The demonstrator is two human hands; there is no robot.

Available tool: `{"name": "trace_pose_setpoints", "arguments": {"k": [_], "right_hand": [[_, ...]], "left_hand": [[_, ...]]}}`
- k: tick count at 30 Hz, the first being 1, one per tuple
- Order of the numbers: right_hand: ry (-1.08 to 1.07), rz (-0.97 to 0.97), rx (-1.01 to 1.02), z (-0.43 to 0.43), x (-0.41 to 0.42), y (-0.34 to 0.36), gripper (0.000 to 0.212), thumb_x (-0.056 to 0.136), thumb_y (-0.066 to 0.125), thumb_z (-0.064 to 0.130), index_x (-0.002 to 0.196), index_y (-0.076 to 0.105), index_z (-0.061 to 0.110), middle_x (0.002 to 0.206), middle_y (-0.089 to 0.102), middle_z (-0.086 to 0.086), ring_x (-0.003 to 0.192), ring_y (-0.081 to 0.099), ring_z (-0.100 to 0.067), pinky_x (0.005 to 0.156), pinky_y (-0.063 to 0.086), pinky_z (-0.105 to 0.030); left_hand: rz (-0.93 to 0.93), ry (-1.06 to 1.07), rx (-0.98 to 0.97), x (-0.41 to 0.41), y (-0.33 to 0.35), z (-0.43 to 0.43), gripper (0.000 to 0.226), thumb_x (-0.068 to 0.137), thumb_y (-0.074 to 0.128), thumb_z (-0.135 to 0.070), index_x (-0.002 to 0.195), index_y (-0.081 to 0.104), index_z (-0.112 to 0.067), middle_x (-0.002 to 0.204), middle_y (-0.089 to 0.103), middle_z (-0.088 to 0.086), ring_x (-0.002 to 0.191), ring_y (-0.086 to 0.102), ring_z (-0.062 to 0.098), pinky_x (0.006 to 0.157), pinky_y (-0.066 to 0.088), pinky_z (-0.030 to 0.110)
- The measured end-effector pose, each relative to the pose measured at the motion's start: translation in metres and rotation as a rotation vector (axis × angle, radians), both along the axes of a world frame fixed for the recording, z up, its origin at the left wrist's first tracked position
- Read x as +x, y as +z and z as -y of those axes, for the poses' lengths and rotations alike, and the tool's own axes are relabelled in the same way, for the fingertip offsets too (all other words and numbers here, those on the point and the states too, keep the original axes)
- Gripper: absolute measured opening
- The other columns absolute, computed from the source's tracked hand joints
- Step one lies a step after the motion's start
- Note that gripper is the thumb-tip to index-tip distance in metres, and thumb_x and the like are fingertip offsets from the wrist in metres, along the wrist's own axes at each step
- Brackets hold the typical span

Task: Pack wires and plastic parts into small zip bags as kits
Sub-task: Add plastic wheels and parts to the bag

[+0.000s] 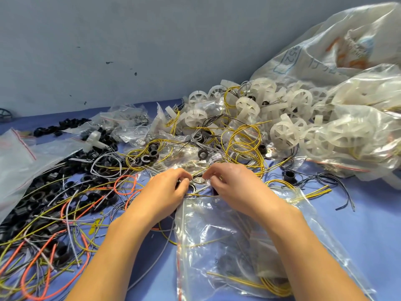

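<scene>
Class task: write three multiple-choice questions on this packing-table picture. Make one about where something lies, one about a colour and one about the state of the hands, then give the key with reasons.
1. Where is the heap of white plastic wheels?
A near left
B far right
C under the forearms

2. The table cover is:
A green
B red
C blue

3. The grip of the left hand and of the right hand is:
A pinching one small wire coil
B flat and open
C round a wheel

Key:
1 B, they pile up at the far right.
2 C, blue shows wherever the cover is bare.
3 A, fingertips of both hands meet on the coil.
</scene>
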State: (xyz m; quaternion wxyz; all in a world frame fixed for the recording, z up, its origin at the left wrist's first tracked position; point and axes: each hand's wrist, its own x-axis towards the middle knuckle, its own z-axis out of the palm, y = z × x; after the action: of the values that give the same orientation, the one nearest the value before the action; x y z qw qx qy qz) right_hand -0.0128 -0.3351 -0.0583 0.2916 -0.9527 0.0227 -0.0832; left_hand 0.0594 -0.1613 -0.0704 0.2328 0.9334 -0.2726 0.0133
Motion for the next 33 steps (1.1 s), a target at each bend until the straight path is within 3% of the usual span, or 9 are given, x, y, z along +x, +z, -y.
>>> {"name": "trace_pose_setpoints", "arguments": {"k": [7,11,14,17,20,24,27,33], "right_hand": [[-0.067,0.03,0.09,0.02,-0.001,0.009,0.026,0.095,0.046,0.023,0.106,0.068,0.032,0.11,0.069,0.006,0.089,0.061,-0.015,0.085,0.05,-0.035],[-0.115,0.045,0.135,0.035,-0.002,0.012,0.026,0.096,0.046,0.024,0.106,0.069,0.032,0.108,0.068,0.007,0.076,0.053,-0.009,0.074,0.044,-0.028],[-0.169,0.057,0.175,0.048,-0.004,0.014,0.026,0.096,0.047,0.024,0.105,0.069,0.032,0.105,0.07,0.007,0.08,0.059,-0.009,0.075,0.046,-0.029],[-0.203,0.063,0.197,0.06,-0.008,0.015,0.025,0.096,0.047,0.024,0.104,0.07,0.032,0.105,0.071,0.006,0.092,0.063,-0.015,0.084,0.049,-0.032],[-0.224,0.06,0.205,0.071,-0.013,0.016,0.027,0.095,0.047,0.022,0.105,0.071,0.031,0.106,0.07,0.005,0.091,0.061,-0.014,0.081,0.047,-0.029],[-0.254,0.064,0.219,0.087,-0.02,0.02,0.026,0.096,0.048,0.024,0.106,0.071,0.032,0.107,0.07,0.006,0.102,0.061,-0.013,0.092,0.047,-0.032],[-0.256,0.053,0.236,0.098,-0.025,0.02,0.027,0.096,0.047,0.025,0.107,0.071,0.033,0.107,0.069,0.006,0.1,0.062,-0.013,0.083,0.045,-0.027],[-0.223,0.072,0.218,0.11,-0.034,0.019,0.027,0.097,0.047,0.025,0.107,0.07,0.033,0.103,0.068,0.006,0.093,0.059,-0.009,0.075,0.039,-0.023]], "left_hand": [[0.017,0.01,0.018,0.003,0.004,0.007,0.024,0.1,0.046,-0.031,0.117,0.063,-0.026,0.115,0.065,-0.005,0.106,0.058,0.013,0.092,0.045,0.032],[0.099,0.047,-0.145,0.006,0.018,0.028,0.025,0.099,0.048,-0.025,0.116,0.066,-0.021,0.114,0.068,0.0,0.108,0.06,0.018,0.096,0.046,0.038],[0.085,-0.012,-0.257,0.02,0.039,0.073,0.027,0.1,0.045,-0.024,0.117,0.065,-0.022,0.113,0.068,-0.004,0.103,0.06,0.012,0.089,0.046,0.03],[0.093,-0.089,-0.206,0.041,0.053,0.128,0.032,0.1,0.042,-0.022,0.124,0.062,-0.019,0.122,0.066,0.0,0.107,0.059,0.012,0.09,0.045,0.028],[0.143,-0.065,-0.072,0.065,0.058,0.174,0.034,0.098,0.041,-0.02,0.124,0.063,-0.017,0.123,0.066,0.006,0.113,0.06,0.024,0.1,0.047,0.043],[0.057,0.027,0.082,0.087,0.062,0.212,0.028,0.092,0.041,-0.015,0.101,0.067,-0.021,0.117,0.066,0.011,0.112,0.058,0.033,0.1,0.046,0.045],[0.03,0.039,0.117,0.095,0.058,0.229,0.022,0.088,0.044,-0.015,0.095,0.064,-0.023,0.113,0.067,0.011,0.109,0.058,0.035,0.099,0.046,0.043],[0.231,0.103,0.078,0.096,0.053,0.231,0.027,0.092,0.052,-0.012,0.106,0.068,-0.029,0.111,0.068,0.001,0.112,0.057,0.025,0.1,0.026,0.042]]}}
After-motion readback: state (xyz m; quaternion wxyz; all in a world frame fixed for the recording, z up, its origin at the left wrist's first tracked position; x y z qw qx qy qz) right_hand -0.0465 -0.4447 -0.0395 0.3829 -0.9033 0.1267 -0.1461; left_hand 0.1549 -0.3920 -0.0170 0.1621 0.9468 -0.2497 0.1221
